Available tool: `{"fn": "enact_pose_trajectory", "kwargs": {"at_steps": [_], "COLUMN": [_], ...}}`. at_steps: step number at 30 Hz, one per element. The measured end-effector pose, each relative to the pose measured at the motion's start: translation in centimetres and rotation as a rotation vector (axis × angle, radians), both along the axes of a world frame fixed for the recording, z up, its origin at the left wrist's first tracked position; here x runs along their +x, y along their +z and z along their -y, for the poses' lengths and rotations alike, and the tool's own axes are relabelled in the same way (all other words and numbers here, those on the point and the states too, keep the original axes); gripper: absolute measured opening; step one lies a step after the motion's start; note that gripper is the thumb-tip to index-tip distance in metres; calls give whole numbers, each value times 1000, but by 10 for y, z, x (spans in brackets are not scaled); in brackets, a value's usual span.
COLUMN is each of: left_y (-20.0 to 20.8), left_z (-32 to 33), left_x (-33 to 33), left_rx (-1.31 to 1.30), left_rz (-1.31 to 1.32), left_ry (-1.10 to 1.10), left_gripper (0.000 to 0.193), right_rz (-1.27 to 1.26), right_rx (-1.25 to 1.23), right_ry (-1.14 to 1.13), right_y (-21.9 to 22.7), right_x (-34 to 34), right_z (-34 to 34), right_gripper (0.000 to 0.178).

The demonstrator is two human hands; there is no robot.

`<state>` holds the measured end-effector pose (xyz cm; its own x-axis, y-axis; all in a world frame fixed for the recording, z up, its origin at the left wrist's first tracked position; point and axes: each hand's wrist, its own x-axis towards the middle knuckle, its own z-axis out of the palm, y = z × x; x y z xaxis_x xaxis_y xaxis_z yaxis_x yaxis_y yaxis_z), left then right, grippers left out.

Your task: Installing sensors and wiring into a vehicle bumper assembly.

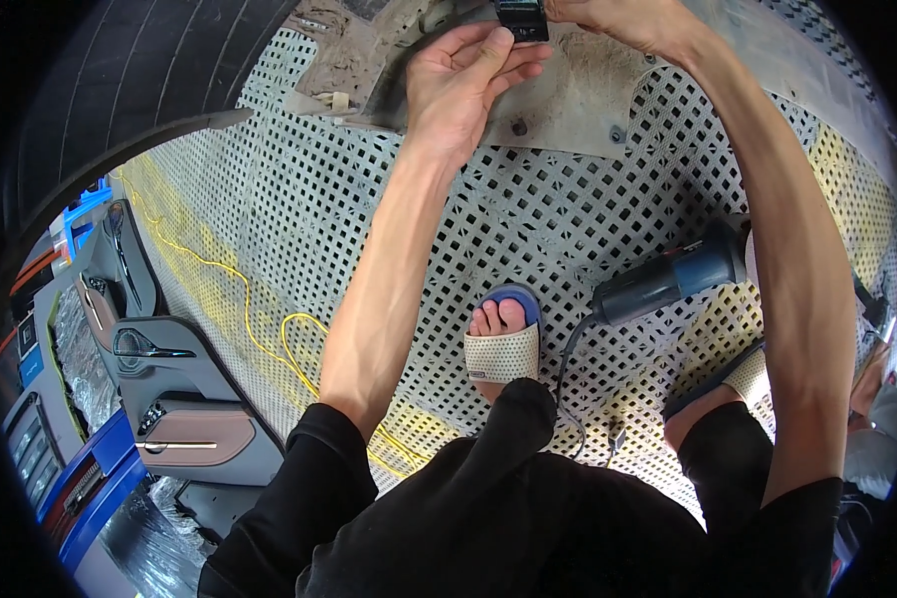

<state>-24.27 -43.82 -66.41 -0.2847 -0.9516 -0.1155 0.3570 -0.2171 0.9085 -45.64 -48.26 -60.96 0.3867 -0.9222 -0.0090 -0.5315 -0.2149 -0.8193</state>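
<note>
At the top edge, a small black box-shaped part [521,20] is between my hands; its upper end is out of view. My left hand [458,75] is closed on its lower left side, thumb against it and the other fingers stretched behind. From the right, my right hand [623,18] meets the part's right side with bent fingers, partly cut off by the frame. Behind and below both hands spreads a dirty grey panel [568,110] with mud patches, a few fastener holes and a pale clip [340,102] near its left end.
A corded power tool [658,284] with a dark body lies on the perforated grey floor [528,219] right of my sandalled foot [498,329]. A yellow cable [214,264] winds along the left. Door trim panels [204,429] stand at far left; a black tyre [120,75] fills the upper left.
</note>
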Motion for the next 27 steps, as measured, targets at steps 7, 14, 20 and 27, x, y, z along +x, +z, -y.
{"fn": "enact_pose_trajectory", "kwargs": {"at_steps": [7,14,20,27], "left_y": [11,10,10,11], "left_z": [-8,-11,-14,-17], "left_x": [-5,-7,-10,-17], "left_rx": [86,142,167,190], "left_rz": [-31,-78,-63,-89], "left_ry": [72,102,144,244], "left_gripper": [27,28,27,28], "right_rz": [240,135,219,393], "right_rx": [175,-175,12,316], "right_ry": [5,44,65,48], "right_y": [-5,-25,-24,-9], "right_x": [3,1,-2,3], "right_z": [-3,1,6,3], "right_gripper": [11,14,12,14]}}
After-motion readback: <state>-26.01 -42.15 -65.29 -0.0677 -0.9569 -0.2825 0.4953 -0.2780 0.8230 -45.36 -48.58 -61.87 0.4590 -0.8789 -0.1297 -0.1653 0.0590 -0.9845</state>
